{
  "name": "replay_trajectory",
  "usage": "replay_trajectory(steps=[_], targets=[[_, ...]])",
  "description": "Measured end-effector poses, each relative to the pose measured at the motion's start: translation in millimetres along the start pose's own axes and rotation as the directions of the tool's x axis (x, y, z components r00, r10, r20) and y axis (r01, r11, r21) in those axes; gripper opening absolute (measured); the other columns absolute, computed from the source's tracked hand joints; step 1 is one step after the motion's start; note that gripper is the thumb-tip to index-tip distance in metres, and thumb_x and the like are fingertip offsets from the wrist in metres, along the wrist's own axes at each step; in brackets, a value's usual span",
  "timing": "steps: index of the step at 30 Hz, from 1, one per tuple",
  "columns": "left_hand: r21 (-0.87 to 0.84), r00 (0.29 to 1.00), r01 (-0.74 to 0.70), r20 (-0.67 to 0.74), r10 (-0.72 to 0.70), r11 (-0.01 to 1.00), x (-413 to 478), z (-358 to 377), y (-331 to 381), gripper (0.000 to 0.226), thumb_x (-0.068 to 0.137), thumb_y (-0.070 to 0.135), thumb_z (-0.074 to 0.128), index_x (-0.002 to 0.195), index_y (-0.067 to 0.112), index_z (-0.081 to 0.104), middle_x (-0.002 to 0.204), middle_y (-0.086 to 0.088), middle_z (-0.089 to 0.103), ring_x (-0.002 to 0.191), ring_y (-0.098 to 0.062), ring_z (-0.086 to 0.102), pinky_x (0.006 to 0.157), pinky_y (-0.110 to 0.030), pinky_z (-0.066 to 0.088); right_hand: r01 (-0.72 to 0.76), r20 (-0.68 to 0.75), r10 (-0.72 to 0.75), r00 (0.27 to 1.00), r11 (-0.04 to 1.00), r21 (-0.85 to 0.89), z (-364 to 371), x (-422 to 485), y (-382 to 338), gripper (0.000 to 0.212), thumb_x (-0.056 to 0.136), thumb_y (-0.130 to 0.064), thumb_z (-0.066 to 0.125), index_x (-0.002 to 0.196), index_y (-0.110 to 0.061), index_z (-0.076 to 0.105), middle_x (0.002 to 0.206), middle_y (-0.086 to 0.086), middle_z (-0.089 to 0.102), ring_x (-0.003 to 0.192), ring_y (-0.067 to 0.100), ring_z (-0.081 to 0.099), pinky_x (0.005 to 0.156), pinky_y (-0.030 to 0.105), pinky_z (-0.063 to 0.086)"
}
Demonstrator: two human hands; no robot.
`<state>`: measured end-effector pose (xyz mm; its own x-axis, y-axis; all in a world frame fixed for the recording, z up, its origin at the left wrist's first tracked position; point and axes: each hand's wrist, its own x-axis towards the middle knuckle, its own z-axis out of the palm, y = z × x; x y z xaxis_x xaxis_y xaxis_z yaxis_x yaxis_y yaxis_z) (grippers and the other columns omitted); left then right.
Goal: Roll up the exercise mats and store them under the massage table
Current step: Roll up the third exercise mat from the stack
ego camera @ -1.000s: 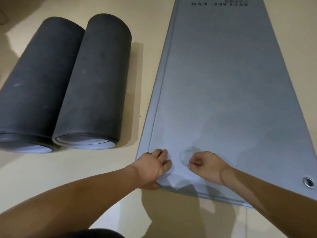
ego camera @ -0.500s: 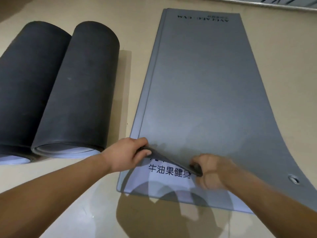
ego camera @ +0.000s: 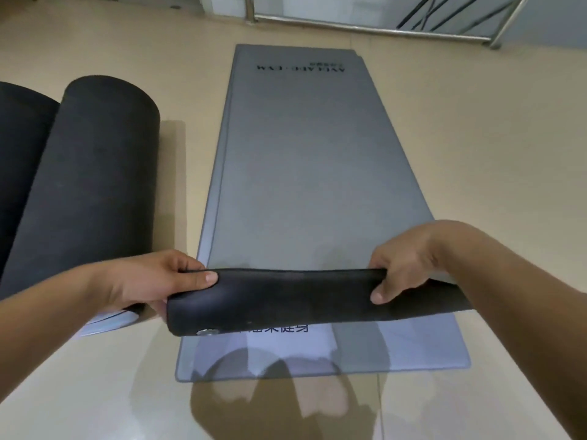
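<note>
You are looking down at a glossy beige floor [ego camera: 476,154] that is reflecting light near its near edge; a chrome tube frame [ego camera: 365,26] with black cross braces is standing along its far edge.

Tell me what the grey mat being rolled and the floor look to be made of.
Grey mat: probably flexible foam or rubber, matte; its lifted end curls softly without creasing. Floor: likely glossy beige tile; it reflects shadows and shows a joint line.
</note>
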<state>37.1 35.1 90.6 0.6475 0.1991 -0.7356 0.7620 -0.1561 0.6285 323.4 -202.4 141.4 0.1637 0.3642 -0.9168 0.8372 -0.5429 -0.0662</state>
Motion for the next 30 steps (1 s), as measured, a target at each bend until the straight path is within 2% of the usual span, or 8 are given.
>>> replay_trajectory(steps=[6,8,11,16,23,25,27,30], targets=[[0.192,0.94,0.148,-0.333,-0.077,0.97,11,-17,-2,0.043,0.093,0.053,0.073,0.117,0.018,0.07,0.11,-0.01,0.079,0.094,-0.031,0.078,0.078,-0.043,0.064,0.018,0.005,-0.019,1.0,0.989,0.148,-17,30,-3,0.034,0.099,-0.042,0.074,0.127,-0.022,0.072,0.124,-0.001,0.077,0.113,0.027,0.072,0.109,0.047,0.053],[0.565,0.794,0.118,-0.547,0.264,0.817,20,-6,-7,0.053,0.091,0.05,0.077,0.133,0.021,0.063,0.136,-0.007,0.068,0.12,-0.029,0.067,0.101,-0.044,0.056,-0.006,-0.183,0.013,0.983,0.999,0.035,-21,45,-3,0.045,0.098,-0.051,0.072,0.133,-0.024,0.066,0.127,-0.006,0.067,0.114,0.024,0.065,0.107,0.043,0.051],[0.92,0.548,-0.101,-0.266,0.793,0.378,22,42,-7,0.054,0.089,0.04,0.078,0.136,0.017,0.066,0.152,-0.011,0.056,0.14,-0.034,0.054,0.118,-0.048,0.042,-0.035,-0.423,0.056,0.904,0.998,0.057,-32,62,0,0.052,0.094,-0.058,0.072,0.136,-0.029,0.059,0.138,-0.004,0.06,0.119,0.026,0.058,0.102,0.041,0.048],[0.973,0.88,0.022,-0.129,0.456,0.232,54,108,-15,0.124,0.086,0.076,0.058,0.167,0.007,-0.006,0.174,-0.024,-0.012,0.161,-0.044,-0.007,0.128,-0.065,0.003,-0.256,-0.696,0.161,0.7,0.966,-0.034,-39,77,-8,0.066,0.092,-0.072,0.063,0.145,-0.035,0.049,0.147,0.003,0.048,0.14,0.029,0.043,0.115,0.052,0.034],[0.944,0.933,0.138,-0.226,0.281,0.299,102,99,1,0.148,0.08,0.078,0.069,0.155,0.01,-0.039,0.169,-0.021,-0.03,0.158,-0.042,-0.023,0.126,-0.068,0.005,-0.155,-0.958,-0.089,0.274,0.979,-0.135,41,104,-16,0.036,0.092,-0.045,0.064,0.095,-0.013,0.08,0.105,0.014,0.071,0.104,0.041,0.066,0.085,0.053,0.057],[0.944,0.94,0.145,-0.224,0.256,0.296,112,95,1,0.145,0.082,0.071,0.073,0.158,0.011,-0.034,0.172,-0.02,-0.02,0.161,-0.04,-0.013,0.127,-0.066,0.011,-0.133,-0.934,-0.071,0.35,0.983,-0.125,62,103,-21,0.07,0.086,-0.07,0.048,0.118,-0.016,0.078,0.134,0.023,0.065,0.132,0.044,0.058,0.105,0.063,0.049],[0.924,0.945,0.125,-0.222,0.241,0.363,117,86,0,0.137,0.081,0.066,0.075,0.162,0.016,-0.023,0.174,-0.015,-0.003,0.162,-0.036,0.002,0.127,-0.062,0.017,-0.238,-0.804,-0.006,0.595,0.954,-0.183,82,101,-25,0.106,0.084,-0.083,0.047,0.168,-0.023,0.023,0.171,0.027,0.017,0.159,0.046,0.015,0.123,0.067,0.018],[0.901,0.949,0.08,-0.199,0.243,0.425,117,75,0,0.129,0.072,0.065,0.076,0.164,0.022,-0.004,0.166,-0.005,0.025,0.152,-0.028,0.031,0.123,-0.057,0.031,-0.313,-0.762,0.039,0.647,0.924,-0.218,99,111,-17,0.14,0.084,-0.079,0.065,0.156,-0.023,-0.041,0.172,0.028,-0.021,0.16,0.049,-0.014,0.123,0.072,0.0]])
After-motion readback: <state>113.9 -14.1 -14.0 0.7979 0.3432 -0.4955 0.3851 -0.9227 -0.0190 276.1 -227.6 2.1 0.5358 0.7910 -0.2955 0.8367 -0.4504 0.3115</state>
